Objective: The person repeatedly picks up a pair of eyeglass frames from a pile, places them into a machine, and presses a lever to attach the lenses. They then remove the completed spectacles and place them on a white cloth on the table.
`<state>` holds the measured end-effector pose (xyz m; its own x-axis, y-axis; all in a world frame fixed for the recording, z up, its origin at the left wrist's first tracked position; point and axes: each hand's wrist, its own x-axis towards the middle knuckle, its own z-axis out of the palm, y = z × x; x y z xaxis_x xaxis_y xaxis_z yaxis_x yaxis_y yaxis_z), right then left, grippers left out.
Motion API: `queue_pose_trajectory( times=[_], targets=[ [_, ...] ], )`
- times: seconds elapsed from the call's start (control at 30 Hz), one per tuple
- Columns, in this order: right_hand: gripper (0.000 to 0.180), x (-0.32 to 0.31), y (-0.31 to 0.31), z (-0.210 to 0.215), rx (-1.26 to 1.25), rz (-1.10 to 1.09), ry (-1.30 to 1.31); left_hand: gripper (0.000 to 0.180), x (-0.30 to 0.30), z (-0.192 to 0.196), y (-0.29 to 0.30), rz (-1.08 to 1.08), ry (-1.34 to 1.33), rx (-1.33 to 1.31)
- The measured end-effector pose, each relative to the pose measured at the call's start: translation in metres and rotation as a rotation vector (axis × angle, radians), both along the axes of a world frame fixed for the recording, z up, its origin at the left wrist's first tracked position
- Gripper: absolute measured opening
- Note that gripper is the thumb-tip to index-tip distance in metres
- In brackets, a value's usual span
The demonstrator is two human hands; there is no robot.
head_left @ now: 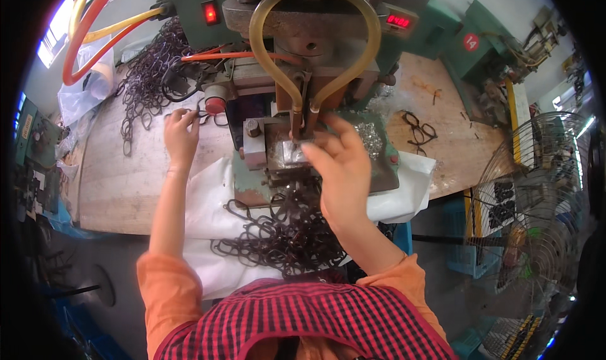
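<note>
Apron: red-and-black checked cloth apron (303,322) fills the lower edge, closest to view.
Frame heap: dark thin-wire spectacle frames (284,234) lie tangled on white sheet (208,215), just below the machine.
Right hand: right hand (338,171) reaches the grey metal fixture block (284,153); fingers (315,155) narrow, pressing there; a held piece cannot be told.
Left hand: left hand (181,135) pinches one dark frame, fingers closed on it, beside the far pile (148,76).
Machine: green bench press (315,63) with amber tube loop stands on the wooden tabletop (120,183).
Advice: seat the piece squarely, fingertips away from the probes.
</note>
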<state>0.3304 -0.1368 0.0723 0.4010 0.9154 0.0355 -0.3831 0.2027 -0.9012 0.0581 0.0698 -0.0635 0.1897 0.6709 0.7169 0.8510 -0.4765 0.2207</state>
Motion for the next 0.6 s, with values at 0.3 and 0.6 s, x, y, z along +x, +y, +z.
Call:
queue_pose_trajectory(
  times=[0.3, 0.6],
  targets=[
    [0.027, 0.114, -0.003, -0.083, -0.334, -0.477, -1.561, 0.024, 0.091, 0.164, -0.205, -0.806, -1.041, -1.640],
    [0.012, 0.130, -0.001, -0.086, -0.297, -0.509, -1.267, 0.021, 0.138, 0.155, -0.209, -0.631, -1.270, -1.732]
  ],
)
